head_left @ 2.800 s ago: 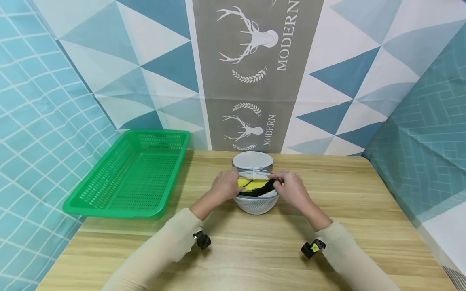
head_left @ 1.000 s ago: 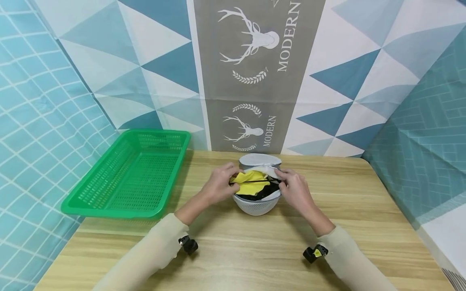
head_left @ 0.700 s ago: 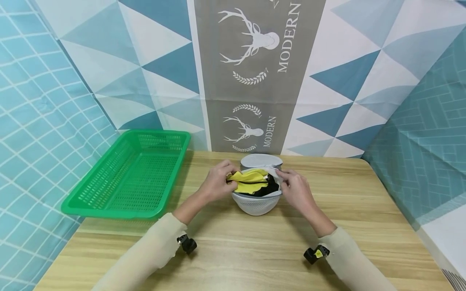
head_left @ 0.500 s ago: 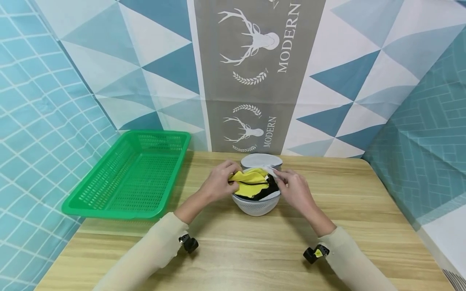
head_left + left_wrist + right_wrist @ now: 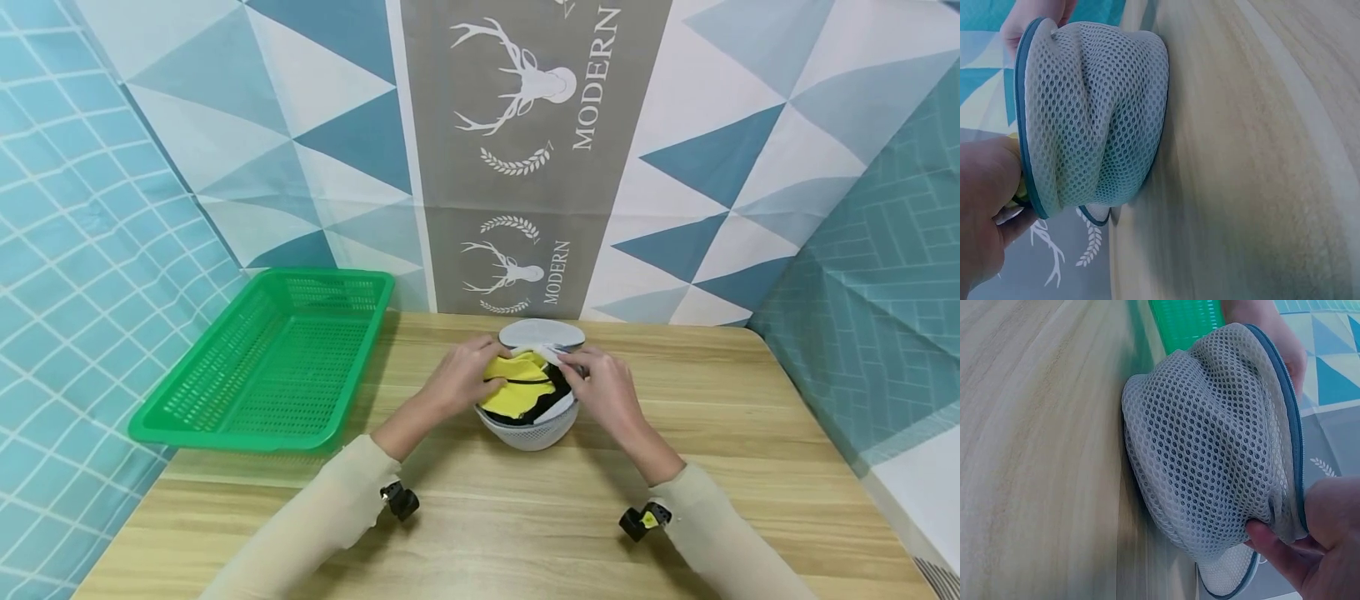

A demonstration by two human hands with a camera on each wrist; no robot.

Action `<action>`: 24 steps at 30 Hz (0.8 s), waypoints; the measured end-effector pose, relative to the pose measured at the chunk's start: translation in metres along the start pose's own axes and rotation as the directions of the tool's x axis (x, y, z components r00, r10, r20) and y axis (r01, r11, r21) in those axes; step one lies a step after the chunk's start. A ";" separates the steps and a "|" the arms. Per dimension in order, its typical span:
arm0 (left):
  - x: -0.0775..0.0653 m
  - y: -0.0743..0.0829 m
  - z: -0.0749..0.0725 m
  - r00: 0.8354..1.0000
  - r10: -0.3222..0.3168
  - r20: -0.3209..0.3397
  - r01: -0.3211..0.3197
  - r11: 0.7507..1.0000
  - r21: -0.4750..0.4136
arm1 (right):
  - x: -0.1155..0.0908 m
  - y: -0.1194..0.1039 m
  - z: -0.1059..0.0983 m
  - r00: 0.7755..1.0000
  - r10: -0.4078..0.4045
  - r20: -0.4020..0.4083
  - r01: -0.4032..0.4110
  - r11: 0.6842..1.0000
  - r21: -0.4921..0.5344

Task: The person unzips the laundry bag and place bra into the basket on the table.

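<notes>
A round white mesh laundry bag (image 5: 531,437) with a blue-grey zipped edge stands unzipped near the back of the table, its lid (image 5: 542,332) folded back behind it. Inside lies a yellow cloth garment (image 5: 516,398) with a thin black line across it, and black fabric (image 5: 553,392) beside it. My left hand (image 5: 467,375) pinches the garment at the bag's left rim; in the left wrist view its fingertips are hidden behind the rim. On the other side my right hand (image 5: 602,385) grips the bag's rim, with one finger pressed against the mesh (image 5: 1200,444).
A green plastic basket (image 5: 347,417) with slotted sides stands at the left of the wooden table (image 5: 510,533). A patterned backdrop (image 5: 630,275) rises close behind the bag. Blue tiled sheets flank the table on both sides.
My left hand has drawn in a little to the right, and the yellow garment spreads nearer the front rim. Over the longer span, more yellow shows and the lid sits further right.
</notes>
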State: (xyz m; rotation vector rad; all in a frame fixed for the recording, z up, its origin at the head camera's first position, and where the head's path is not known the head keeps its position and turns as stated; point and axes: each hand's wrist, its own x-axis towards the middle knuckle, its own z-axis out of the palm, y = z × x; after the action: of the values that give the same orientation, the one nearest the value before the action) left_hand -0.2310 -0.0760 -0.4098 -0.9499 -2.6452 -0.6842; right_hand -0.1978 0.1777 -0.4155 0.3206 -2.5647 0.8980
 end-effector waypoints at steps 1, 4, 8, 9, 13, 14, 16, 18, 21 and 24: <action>-0.001 0.000 0.000 1.000 0.010 -0.009 -0.010 1.000 0.001 | 0.000 0.000 0.000 1.000 0.000 -0.001 0.000 1.000 0.002; -0.003 -0.002 0.002 0.998 0.043 -0.042 -0.043 0.999 0.009 | 0.000 0.001 0.001 1.000 -0.001 -0.005 0.001 1.000 0.004; -0.005 -0.005 0.003 0.992 0.091 -0.084 -0.090 0.996 0.016 | -0.001 0.003 0.000 1.000 0.005 -0.006 -0.005 1.000 0.008; -0.005 -0.006 0.003 0.991 0.100 -0.094 -0.099 0.995 0.016 | -0.001 0.004 0.000 1.000 0.008 -0.004 -0.008 1.000 0.011; -0.009 -0.009 0.002 0.981 0.128 -0.147 -0.127 0.992 0.020 | -0.001 0.007 -0.002 1.000 0.014 -0.009 -0.014 1.000 0.003; -0.010 -0.010 0.001 0.977 0.133 -0.165 -0.131 0.991 0.018 | -0.001 0.008 -0.002 1.000 0.013 -0.009 -0.013 1.000 0.001; -0.012 -0.012 -0.001 0.971 0.128 -0.199 -0.131 0.991 0.001 | -0.001 0.010 -0.003 1.000 0.015 -0.012 -0.015 1.000 -0.003; -0.014 -0.014 -0.004 0.965 0.110 -0.239 -0.121 0.992 -0.032 | -0.001 0.013 -0.004 1.000 0.020 -0.014 -0.020 1.000 -0.006; -0.016 -0.018 -0.010 0.951 0.061 -0.302 -0.090 0.993 -0.080 | 0.000 0.018 -0.005 0.999 0.029 -0.032 -0.029 1.000 -0.010; -0.018 -0.022 -0.015 0.942 0.022 -0.336 -0.059 0.993 -0.102 | 0.001 0.021 -0.006 0.998 0.034 -0.043 -0.035 0.999 -0.017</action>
State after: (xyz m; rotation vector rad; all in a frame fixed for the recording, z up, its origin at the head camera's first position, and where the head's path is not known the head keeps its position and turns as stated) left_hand -0.2310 -0.1084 -0.4110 -0.8286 -2.3040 -0.9036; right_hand -0.2042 0.1979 -0.4222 0.2498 -2.5445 0.8844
